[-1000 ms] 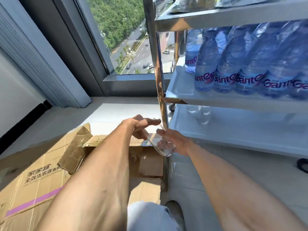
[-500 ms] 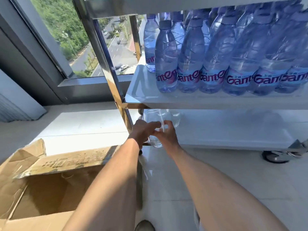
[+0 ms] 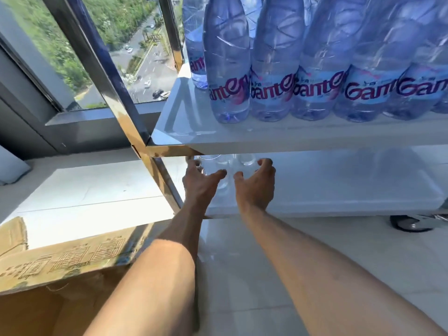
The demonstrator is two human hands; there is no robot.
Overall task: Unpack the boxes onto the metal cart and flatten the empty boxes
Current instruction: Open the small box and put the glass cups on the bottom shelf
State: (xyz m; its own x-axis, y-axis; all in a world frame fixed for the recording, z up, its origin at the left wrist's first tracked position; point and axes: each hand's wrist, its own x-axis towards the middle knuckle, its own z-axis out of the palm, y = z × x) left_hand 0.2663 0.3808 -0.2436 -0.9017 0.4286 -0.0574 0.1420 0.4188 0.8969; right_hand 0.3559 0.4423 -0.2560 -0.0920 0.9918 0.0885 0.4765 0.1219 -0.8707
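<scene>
The metal cart has a white lower shelf [image 3: 339, 190] where several clear glasses [image 3: 246, 160] stand near its left end. My left hand [image 3: 201, 184] and my right hand [image 3: 258, 184] reach under the middle shelf [image 3: 303, 138], one on each side of a clear glass [image 3: 224, 184] that stands on the lower shelf. The fingers of both hands are spread and loosely curved, and neither hand closes on the glass. The open cardboard box [image 3: 60, 263] sits on the floor at the lower left, beside my left forearm.
Several Ganten water bottles [image 3: 274, 69] fill the middle shelf. The cart's chrome corner post [image 3: 135, 132] rises just left of my hands. A caster wheel [image 3: 409, 223] sits at the right on the white tile floor. A large window [image 3: 116, 52] is behind.
Both hands carried a clear glass from above the box to the cart's lower shelf, set it down and let go. The view moved closer to the cart.
</scene>
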